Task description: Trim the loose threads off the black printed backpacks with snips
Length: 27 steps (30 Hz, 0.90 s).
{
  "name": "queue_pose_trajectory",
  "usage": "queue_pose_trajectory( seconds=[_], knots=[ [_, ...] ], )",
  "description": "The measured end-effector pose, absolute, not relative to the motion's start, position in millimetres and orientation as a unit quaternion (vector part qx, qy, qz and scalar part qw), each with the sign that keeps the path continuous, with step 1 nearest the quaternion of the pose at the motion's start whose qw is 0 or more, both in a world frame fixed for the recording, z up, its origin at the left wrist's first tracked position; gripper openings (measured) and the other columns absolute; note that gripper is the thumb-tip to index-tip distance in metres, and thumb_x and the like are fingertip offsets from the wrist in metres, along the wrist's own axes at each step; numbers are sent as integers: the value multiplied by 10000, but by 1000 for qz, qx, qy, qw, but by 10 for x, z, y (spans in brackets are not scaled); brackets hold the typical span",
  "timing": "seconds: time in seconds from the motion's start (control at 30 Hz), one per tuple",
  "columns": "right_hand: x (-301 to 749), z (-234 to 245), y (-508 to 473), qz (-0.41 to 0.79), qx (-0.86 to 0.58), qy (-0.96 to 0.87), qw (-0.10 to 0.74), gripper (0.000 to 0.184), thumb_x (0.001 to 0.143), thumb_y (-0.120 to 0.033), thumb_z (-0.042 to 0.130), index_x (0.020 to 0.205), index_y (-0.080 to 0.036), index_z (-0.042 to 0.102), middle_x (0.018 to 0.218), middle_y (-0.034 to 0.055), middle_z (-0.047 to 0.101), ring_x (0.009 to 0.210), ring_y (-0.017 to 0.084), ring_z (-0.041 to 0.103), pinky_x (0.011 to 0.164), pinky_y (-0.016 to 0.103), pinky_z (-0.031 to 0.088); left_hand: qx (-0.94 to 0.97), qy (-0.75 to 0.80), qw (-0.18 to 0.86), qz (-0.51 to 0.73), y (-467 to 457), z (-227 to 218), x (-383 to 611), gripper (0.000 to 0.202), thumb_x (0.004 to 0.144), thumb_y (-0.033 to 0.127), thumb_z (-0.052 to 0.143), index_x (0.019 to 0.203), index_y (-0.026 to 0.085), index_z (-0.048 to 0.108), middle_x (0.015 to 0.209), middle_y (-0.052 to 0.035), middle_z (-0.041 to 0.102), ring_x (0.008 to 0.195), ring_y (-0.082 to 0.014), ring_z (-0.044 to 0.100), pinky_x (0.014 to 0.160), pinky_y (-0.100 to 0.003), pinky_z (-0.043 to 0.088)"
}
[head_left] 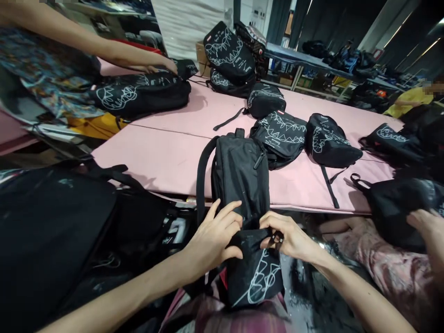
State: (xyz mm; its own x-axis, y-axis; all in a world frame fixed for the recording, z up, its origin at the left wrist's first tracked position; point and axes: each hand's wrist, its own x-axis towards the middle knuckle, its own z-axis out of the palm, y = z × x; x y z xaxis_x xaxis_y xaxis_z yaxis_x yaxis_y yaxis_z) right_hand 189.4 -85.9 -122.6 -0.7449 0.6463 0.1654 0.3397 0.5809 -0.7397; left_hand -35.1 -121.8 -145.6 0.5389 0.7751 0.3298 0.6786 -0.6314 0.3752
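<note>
A black backpack (pixel 243 175) lies over the near edge of the pink table (pixel 163 152), its lower part with white scribble print hanging toward my lap. My left hand (pixel 215 236) grips the bag's fabric at the fold, thumb under and fingers curled over it. My right hand (pixel 287 236) pinches a small zipper pull or buckle on the same bag, fingers closed.
Several black printed backpacks (pixel 280 134) lie across the table, more stacked at the back (pixel 229 53). A person's hand (pixel 156 64) rests on a bag at the far left. Another person's hand (pixel 425 222) holds a black bag at the right. A black bag pile (pixel 52 231) sits at my left.
</note>
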Motion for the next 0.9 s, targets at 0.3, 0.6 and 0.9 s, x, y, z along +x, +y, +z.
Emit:
queue_pose_trajectory(
  seconds=[0.3,0.6,0.9],
  knots=[
    [1964,-1671,-1146,145,-245,-902,325,169,857,-95,378,793,-160,520,727,31,539,584,104,468,510,216,342,804,409,72,427,-1501,-1848,-126,190,777,51,452,752,191,578,775,6,643,1178,-200,460,1056,-454,203],
    [1973,-1802,-1145,67,-221,-916,328,234,899,-116,360,787,-170,558,705,28,602,543,98,479,505,225,341,864,350,134,336,-1385,-1821,-254,185,761,62,469,729,215,569,821,50,680,1179,-171,449,1043,-440,94],
    [2022,-1591,-1067,286,-208,-914,199,168,880,-201,446,781,-181,580,747,13,584,559,73,502,483,201,318,872,339,144,322,-1392,-1842,-342,118,853,145,520,794,235,568,875,74,691,1165,-147,465,1034,-411,86]
  ],
)
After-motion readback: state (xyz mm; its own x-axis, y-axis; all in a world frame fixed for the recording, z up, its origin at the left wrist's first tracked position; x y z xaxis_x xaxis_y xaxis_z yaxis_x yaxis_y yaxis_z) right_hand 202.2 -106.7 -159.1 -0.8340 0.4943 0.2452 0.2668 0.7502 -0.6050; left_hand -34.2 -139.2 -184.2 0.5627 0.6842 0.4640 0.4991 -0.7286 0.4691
